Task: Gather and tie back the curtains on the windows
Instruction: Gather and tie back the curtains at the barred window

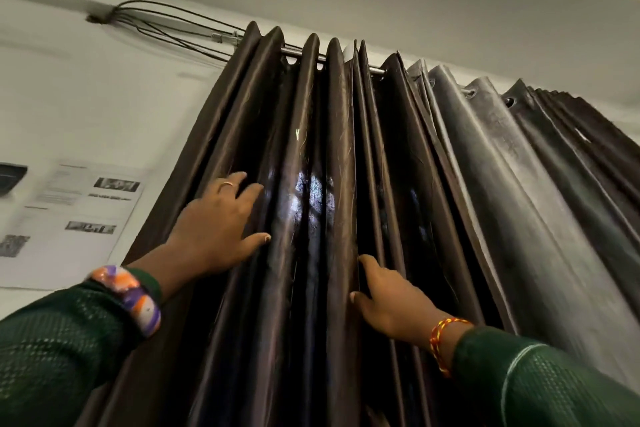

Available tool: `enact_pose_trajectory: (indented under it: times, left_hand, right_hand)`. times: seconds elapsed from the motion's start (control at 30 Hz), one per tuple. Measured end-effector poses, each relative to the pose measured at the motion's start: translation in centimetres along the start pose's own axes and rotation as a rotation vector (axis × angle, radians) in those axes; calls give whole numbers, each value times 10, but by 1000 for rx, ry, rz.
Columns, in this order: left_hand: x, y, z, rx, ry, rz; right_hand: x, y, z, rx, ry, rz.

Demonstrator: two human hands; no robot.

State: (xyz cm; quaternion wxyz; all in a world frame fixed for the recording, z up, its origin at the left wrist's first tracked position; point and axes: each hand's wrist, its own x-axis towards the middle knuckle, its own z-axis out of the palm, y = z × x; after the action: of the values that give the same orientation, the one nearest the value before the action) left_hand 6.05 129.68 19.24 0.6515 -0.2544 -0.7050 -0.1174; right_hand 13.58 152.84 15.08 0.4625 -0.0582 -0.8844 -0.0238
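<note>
My left hand [214, 222] lies flat on the dark brown curtain [311, 184], fingers [242, 184] spread & straight, thumb out, gripping nothing. Right hand [391, 302] reaches into a fold lower down, fingertips tucked behind the pleat edge; can't tell if they're pinching it. Curtain hangs bunched in pleats from the metal rod [294, 52] up top, w/ cables [156, 17] along the wall to the left, near some papers [79, 204].

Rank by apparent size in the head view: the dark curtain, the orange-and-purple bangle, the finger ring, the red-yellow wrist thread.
1. dark curtain
2. orange-and-purple bangle
3. red-yellow wrist thread, thinner, though nearness to the camera blurs the comparison
4. finger ring
</note>
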Motion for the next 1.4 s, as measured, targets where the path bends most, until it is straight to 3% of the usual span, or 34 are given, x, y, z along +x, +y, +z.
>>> enact_pose_trajectory:
  times: [0.1,0.2,0.33,0.47,0.67,0.77,0.9,1.0,1.17,1.27,1.33,1.4]
  left_hand:
    - [14,41,0,-83,-40,61]
    - [30,73,12,-248,-160,0]
    - [39,109,37,-277,-292,-34]
    - [35,135,64,-115,-290,-2]
    - [39,147,95,273,-153,211]
    - [48,151,113,351,-167,124]
    - [56,156,130,517,-198,-129]
    - [62,166,143,575,-186,-195]
    - [82,206,169,253,-60,-40]
    - [95,248,171,108,-58,-81]
    - [102,280,168,165,-12,-111]
    - [110,311,170,81,33,-158]
  right_hand:
    - [5,22,9,-91,36,-52]
    - [8,37,17,-159,53,-58]
    - [14,51,30,-64,113,-5]
    - [28,59,47,115,189,26]
    - [50,87,65,198,299,-8]
    - [63,122,71,213,363,-6]
    - [76,181,69,354,458,6]
    - [79,225,63,357,474,87]
    - [87,269,41,309,488,124]
    - [84,293,28,312,535,132]
    - [83,311,17,285,558,131]
    - [83,331,2,262,546,148]
